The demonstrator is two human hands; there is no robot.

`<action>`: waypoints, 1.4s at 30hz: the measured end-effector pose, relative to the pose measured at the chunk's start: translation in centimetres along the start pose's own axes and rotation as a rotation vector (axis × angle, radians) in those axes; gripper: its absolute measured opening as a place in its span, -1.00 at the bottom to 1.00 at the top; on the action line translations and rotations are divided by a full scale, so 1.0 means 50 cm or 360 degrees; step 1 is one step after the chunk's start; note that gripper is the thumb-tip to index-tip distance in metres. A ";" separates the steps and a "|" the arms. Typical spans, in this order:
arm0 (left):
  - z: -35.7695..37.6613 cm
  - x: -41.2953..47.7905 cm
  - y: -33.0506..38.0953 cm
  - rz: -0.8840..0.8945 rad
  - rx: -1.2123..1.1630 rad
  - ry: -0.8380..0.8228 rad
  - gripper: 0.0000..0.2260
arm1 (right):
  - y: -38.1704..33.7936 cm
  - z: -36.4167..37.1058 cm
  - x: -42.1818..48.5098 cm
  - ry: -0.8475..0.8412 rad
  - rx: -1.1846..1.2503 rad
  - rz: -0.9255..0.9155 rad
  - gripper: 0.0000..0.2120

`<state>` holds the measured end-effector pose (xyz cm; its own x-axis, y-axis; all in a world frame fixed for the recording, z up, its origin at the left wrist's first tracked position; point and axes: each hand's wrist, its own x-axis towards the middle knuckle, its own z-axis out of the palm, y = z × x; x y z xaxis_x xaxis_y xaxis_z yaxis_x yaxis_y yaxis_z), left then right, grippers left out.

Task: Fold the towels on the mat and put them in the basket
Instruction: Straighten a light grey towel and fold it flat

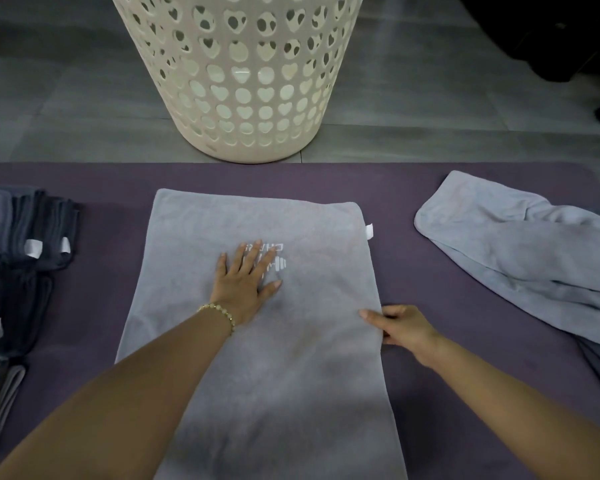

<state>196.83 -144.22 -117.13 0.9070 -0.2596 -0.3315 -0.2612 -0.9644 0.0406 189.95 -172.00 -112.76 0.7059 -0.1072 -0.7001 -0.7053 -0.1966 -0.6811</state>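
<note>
dark stack (25,244): 9 o'clock on the mat, at the left frame edge; dark blue-grey towels folded and piled, two white labels showing; more folded greys below it toward 8 o'clock, cut off by the frame.
mat (94,306): purple, runs full width under everything but the basket.
floor (66,98): grey tiles beyond the mat's far edge.
left hand (244,282): centre of view, flat on the flat towel, palm down, fingers straight and spread, pointing to 12 o'clock; grasps nothing, just presses.
bracelet (219,311): gold beads, left wrist.
flat towel (274,375): light grey, centre down to 6 o'clock, spread smooth on the mat, long axis running 12 to 6; near end runs out of frame.
logo (279,259): white print on the flat towel, partly under the left fingertips, unreadable.
basket (238,74): 12 o'clock, cream plastic with heart-shaped holes, upright on the floor, just past the mat's far edge; rim out of frame.
tag (369,232): white, sticks out from the flat towel's right edge, 1 o'clock of the left hand.
right hand (400,327): 4 o'clock of the left hand, pinching the flat towel's right edge, thumb on top, fingers curled beneath.
loose towel (520,251): 3 o'clock, light grey, rumpled, unfolded, apart from the flat towel; something darker under its near end.
</note>
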 end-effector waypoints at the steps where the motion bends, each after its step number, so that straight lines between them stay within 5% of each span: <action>1: -0.007 -0.004 0.000 0.0001 -0.0030 -0.0020 -0.43 | 0.010 -0.002 -0.004 0.0075 0.0036 -0.0008 -0.83; 6: -0.015 -0.094 -0.003 -0.0050 -0.0519 -0.0030 -0.36 | 0.035 0.013 -0.043 0.0084 0.0137 0.0002 -0.82; 10: 0.000 -0.253 -0.058 0.0033 -0.0500 -0.0401 0.02 | 0.058 0.012 -0.086 0.0071 -0.0141 -0.0012 -0.79; 13: 0.016 -0.341 -0.119 -0.0054 -0.0521 -0.0590 -0.20 | 0.068 0.017 -0.122 -0.0003 -0.0251 0.0063 -0.74; 17: 0.037 -0.424 -0.182 -0.0345 -0.0728 -0.0635 0.00 | 0.064 0.034 -0.155 -0.0087 -0.0402 0.0176 -0.71; 22: 0.051 -0.488 -0.201 -0.0845 -0.1097 -0.0365 -0.22 | 0.102 0.053 -0.187 -0.0072 -0.0459 0.0214 -0.61; 25: 0.075 -0.501 -0.228 -0.0882 -0.1462 -0.0406 -0.25 | 0.142 0.064 -0.210 0.0066 -0.0434 0.0147 -0.64; 29: 0.061 -0.516 -0.214 -0.0835 -0.1642 -0.0383 -0.66 | 0.170 0.065 -0.232 0.0082 -0.0263 0.0099 -0.67; 34: 0.064 -0.532 -0.230 -0.0734 -0.1768 -0.0781 -0.65 | 0.199 0.065 -0.248 -0.0061 -0.0366 0.0083 -0.71; 42: 0.081 -0.561 -0.251 -0.0841 -0.1581 -0.0720 -0.75 | 0.236 0.059 -0.253 0.0085 -0.0319 -0.0019 -0.76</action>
<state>173.34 -124.65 -112.14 0.5761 0.0268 -0.8169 0.6534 -0.6156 0.4406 172.51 -170.11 -112.60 0.7201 -0.1542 -0.6765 -0.6739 -0.3874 -0.6291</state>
